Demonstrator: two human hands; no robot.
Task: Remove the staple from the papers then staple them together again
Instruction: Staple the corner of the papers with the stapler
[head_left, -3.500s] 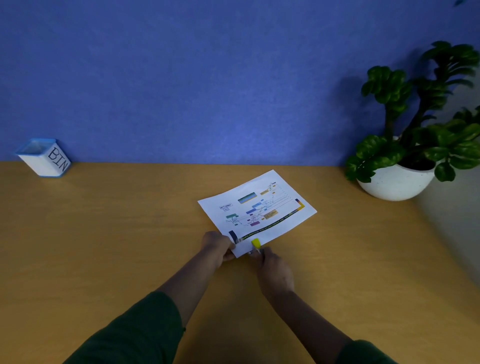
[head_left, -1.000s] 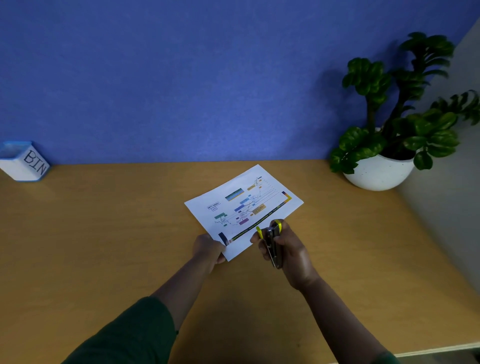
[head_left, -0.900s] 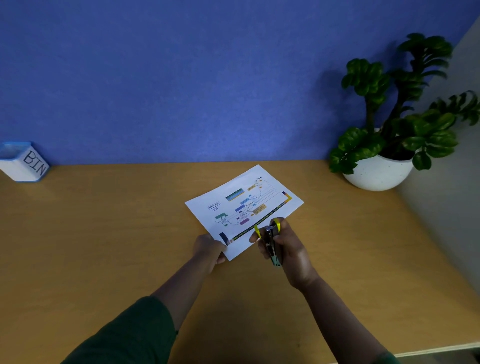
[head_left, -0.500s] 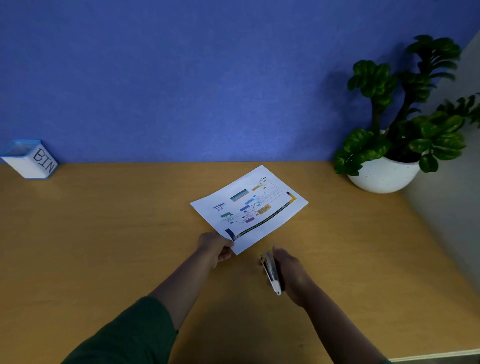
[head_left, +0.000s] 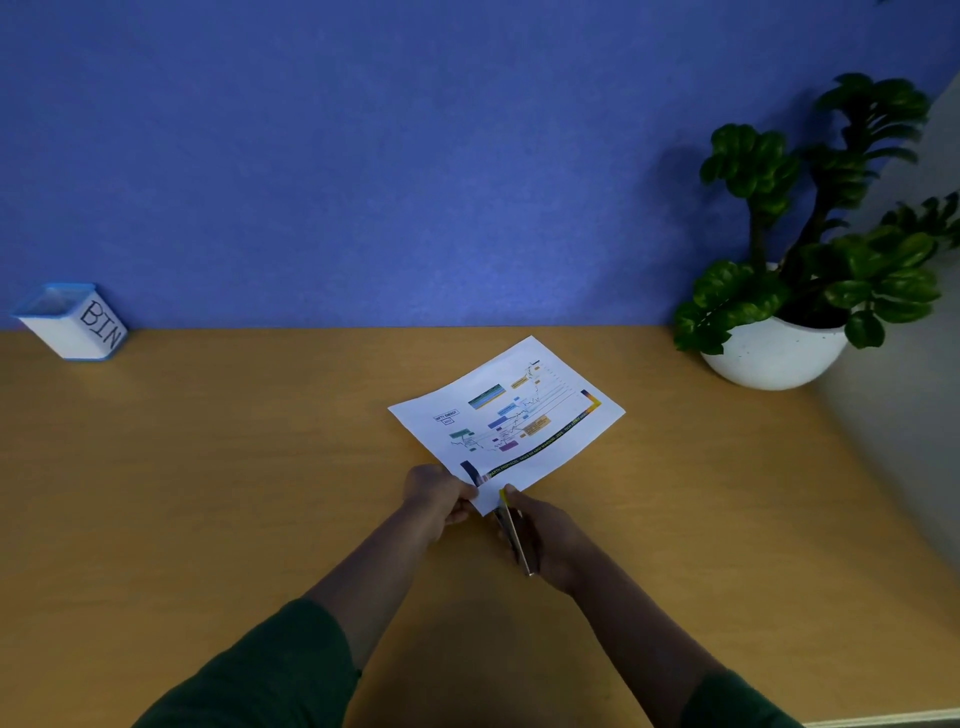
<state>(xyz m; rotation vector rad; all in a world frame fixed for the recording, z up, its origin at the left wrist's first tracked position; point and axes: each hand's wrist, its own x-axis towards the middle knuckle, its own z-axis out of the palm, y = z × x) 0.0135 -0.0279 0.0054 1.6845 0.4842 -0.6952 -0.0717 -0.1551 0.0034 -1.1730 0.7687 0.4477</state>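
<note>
Nearest the camera, two forearms in dark green sleeves (head_left: 270, 670) reach forward over the tan wooden desk (head_left: 208, 493). The right hand (head_left: 550, 540) is wrapped around a slim grey metal stapling tool with yellow tips (head_left: 514, 535), its yellow nose touching the near corner of the white printed papers with coloured chart blocks (head_left: 511, 415). The left hand (head_left: 436, 493) pinches that same corner from the other side, thumb on top, holding the sheets steady; the rest of the papers lie flat on the desk, angled away to the right.

The step in hand looks like working at the stapled corner, though whether a staple is out or in there is too small to tell. The next move probably calls for seating the tool's nose squarely on the corner while the left hand keeps the sheets aligned, then squeezing without letting the pages slip.

Half a second ago the tool was held clear of the papers, just short of their near edge; now it has come up to the corner. A second ago it was raised over the sheet's near edge with its yellow tips upward.

Farther off, a white box with blue trim marked BIN (head_left: 72, 322) stands at the far left, and a leafy green plant in a white speckled bowl pot (head_left: 779, 353) at the far right, against the blue wall (head_left: 363, 156).
</note>
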